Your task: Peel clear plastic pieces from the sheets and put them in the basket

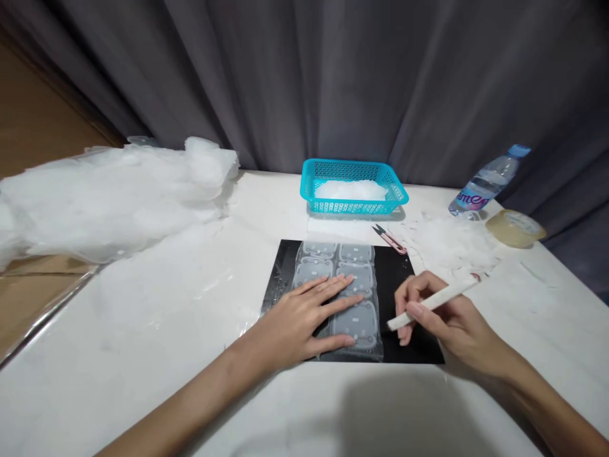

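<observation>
On a black mat (396, 270) lies a clear plastic sheet of rounded translucent pieces (356, 317), set in two columns. My left hand (318, 311) rests flat over the sheet with its fingers spread, covering part of the left column. At the mat's right side, my right hand (440, 314) grips a slim white pen-like tool (440, 301) between thumb and fingers. Its lower end points down and left, apart from the sheet; whether it has a fine tip cannot be seen. The upper end shows a small reddish mark.
Pink-handled thread snips (390, 240) lie just beyond the mat. Behind stands a blue basket (354, 206) with white translucent material inside. A roll of tape (516, 230), a water bottle (490, 181) and plastic scraps (457, 241) are at right. A large white plastic pile (114, 197) fills the left.
</observation>
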The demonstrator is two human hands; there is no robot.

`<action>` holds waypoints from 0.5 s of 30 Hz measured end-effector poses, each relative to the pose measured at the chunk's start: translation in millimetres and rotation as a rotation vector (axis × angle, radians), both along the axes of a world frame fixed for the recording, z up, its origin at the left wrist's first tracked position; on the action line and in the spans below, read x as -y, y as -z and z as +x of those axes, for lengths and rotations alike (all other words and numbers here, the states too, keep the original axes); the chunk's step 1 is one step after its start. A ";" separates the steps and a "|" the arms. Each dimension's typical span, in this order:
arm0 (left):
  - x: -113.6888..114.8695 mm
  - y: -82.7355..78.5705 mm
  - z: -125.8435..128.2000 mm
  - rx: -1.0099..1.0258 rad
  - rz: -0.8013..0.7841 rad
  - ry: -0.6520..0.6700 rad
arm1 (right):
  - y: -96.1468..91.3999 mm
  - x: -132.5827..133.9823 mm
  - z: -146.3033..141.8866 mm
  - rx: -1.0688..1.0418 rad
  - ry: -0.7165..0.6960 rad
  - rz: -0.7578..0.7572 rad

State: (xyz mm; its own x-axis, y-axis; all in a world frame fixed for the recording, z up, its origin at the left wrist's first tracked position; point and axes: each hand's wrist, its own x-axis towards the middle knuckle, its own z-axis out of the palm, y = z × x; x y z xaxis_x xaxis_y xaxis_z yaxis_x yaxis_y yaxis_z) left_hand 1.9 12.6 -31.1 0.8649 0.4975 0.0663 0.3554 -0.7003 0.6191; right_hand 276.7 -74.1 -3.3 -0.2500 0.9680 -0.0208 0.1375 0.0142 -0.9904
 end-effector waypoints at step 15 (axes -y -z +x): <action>2.3 -4.2 -4.4 0.157 0.132 0.016 | 14.7 -6.1 -10.7 0.225 -0.111 0.126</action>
State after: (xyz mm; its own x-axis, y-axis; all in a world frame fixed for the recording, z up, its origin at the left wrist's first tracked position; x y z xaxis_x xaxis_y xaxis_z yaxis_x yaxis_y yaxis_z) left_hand -2.5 10.3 -26.9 0.8466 0.4616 0.2650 0.2496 -0.7841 0.5682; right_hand 266.0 -67.9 -18.0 -0.3576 0.9334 0.0309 0.3442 0.1625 -0.9247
